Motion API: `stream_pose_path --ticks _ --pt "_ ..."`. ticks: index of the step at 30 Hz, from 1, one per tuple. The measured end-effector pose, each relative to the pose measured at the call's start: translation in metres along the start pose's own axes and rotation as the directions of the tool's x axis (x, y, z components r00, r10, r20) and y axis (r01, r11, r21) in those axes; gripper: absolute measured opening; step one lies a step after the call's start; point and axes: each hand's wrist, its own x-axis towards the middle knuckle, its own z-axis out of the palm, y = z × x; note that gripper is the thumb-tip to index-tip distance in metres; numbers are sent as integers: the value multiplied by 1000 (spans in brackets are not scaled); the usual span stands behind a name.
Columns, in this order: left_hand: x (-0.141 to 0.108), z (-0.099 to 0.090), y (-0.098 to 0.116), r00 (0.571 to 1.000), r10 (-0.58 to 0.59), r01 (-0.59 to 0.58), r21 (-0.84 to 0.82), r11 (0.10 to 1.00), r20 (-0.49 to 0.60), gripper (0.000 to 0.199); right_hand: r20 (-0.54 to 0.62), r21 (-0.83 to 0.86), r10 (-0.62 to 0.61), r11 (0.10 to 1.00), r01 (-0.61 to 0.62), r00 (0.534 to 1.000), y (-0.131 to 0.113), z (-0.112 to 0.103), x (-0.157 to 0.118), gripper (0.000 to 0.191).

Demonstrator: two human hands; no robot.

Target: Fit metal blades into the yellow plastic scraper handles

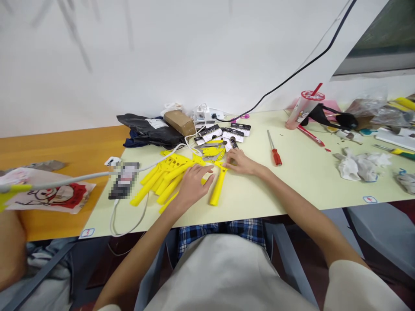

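Observation:
My left hand [193, 185] is over the right side of a pile of yellow plastic scraper handles [162, 175], thumb apart from the fingers and nothing gripped. A single yellow scraper handle [218, 188] lies between my hands, its grip pointing toward me. My right hand [240, 161] has its fingers curled at the wide head of this handle and appears to hold its edge; the fingertips are partly hidden. Just beyond are loose yellow head pieces [211, 151] with grey metal parts, and several small black-and-white boxes [234, 134].
A red screwdriver [276, 156] lies to the right, with a cup with a straw [303, 110] behind it. Crumpled tissues [356, 166] are further right. A white cable [152, 164] crosses the left side by a phone [126, 179]. A black plastic bag [151, 131] and cardboard box [179, 122] sit behind.

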Motion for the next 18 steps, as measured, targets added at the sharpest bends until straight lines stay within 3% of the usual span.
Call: stream_pose_path --ticks 4,7,11,13,18 --pt "28 24 6 985 -160 171 -205 964 69 53 -45 212 90 974 -78 995 -5 -2 -10 48" --pt "39 39 13 960 -265 278 -395 876 87 74 -106 363 159 925 -110 982 -9 -5 -14 51" --pt "42 47 19 898 -388 413 -703 580 208 71 -193 474 210 875 -97 958 -15 -7 -14 54" --pt "40 45 21 881 -426 401 -804 439 208 67 -236 501 230 861 -85 944 -16 -9 -12 59" --pt "41 29 26 863 -466 309 -933 182 195 70 -303 499 270 862 -89 914 -12 -14 -10 70"
